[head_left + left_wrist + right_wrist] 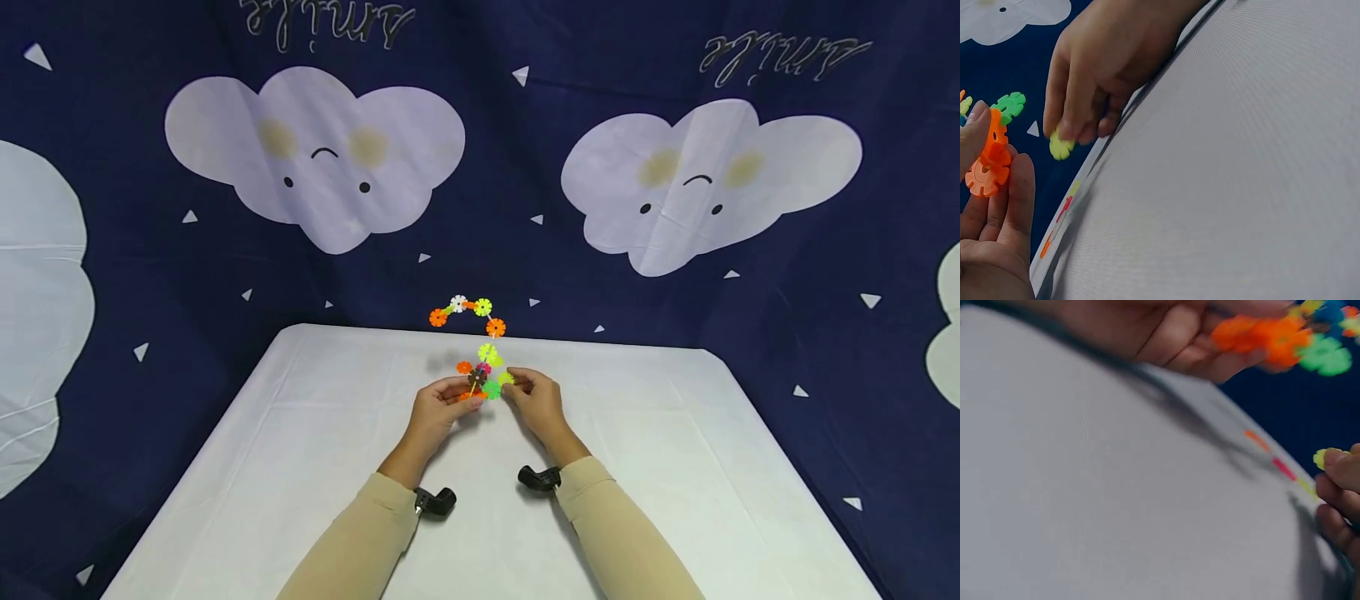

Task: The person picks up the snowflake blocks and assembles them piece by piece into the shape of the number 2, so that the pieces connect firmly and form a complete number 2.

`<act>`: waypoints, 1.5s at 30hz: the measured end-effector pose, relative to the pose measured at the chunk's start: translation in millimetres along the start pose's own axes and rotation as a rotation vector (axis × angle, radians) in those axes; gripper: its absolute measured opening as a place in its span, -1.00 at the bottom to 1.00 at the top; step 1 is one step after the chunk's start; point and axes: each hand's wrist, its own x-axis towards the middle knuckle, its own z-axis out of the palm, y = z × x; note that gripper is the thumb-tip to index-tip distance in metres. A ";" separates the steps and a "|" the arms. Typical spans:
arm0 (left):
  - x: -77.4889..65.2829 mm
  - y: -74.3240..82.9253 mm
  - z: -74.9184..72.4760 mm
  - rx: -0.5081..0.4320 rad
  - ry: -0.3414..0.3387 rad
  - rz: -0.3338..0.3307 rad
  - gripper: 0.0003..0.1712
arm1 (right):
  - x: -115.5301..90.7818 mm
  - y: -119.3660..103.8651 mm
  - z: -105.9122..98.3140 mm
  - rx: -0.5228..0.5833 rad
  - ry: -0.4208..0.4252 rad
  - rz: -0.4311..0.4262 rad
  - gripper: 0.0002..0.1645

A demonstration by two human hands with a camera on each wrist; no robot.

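My left hand [435, 410] grips a chain of notched plastic snowflake discs by its orange discs [986, 178] at the lower end. From there the chain rises and curves over to the left, through a brown disc [477, 378] and a white disc [458, 303] to an orange end disc [438, 317]. A green disc [491, 389] sticks out on the side facing my right hand [540, 404]. That hand pinches a single yellow disc [1061, 149] between thumb and fingers, a small gap away from the green one.
Beyond the hands, an orange disc [1257, 440], a pink disc [1284, 469] and a yellow disc [1305, 488] lie on the white table [315, 467]. A dark blue cloth [510, 208] with clouds hangs behind the far edge. Each wrist carries a black camera [437, 502].
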 end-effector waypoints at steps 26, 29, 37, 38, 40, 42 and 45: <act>-0.6 -2.5 4.1 0.053 -0.055 -0.015 -0.56 | -33.9 -16.5 -44.2 0.480 -0.142 0.101 -0.56; 0.1 -3.5 4.8 0.050 -0.058 -0.018 -0.55 | -34.4 -16.7 -43.7 0.478 -0.149 0.102 -0.57; -0.1 -2.3 3.7 0.112 -0.088 0.006 -0.56 | -35.3 -17.0 -43.3 0.456 -0.151 0.113 -0.58; -0.3 -2.5 3.3 0.124 -0.092 0.010 -0.57 | -35.4 -17.1 -43.5 0.454 -0.153 0.114 -0.58; -0.2 -3.7 2.4 0.147 -0.099 0.017 -0.57 | -35.6 -17.3 -43.9 0.443 -0.155 0.116 -0.57; -0.6 -4.2 2.1 0.170 -0.099 0.025 -0.58 | -35.6 -17.1 -44.4 0.430 -0.161 0.124 -0.58; -0.5 -4.7 1.9 0.191 -0.107 0.030 -0.58 | -35.5 -16.1 -45.2 0.421 -0.180 0.153 -0.58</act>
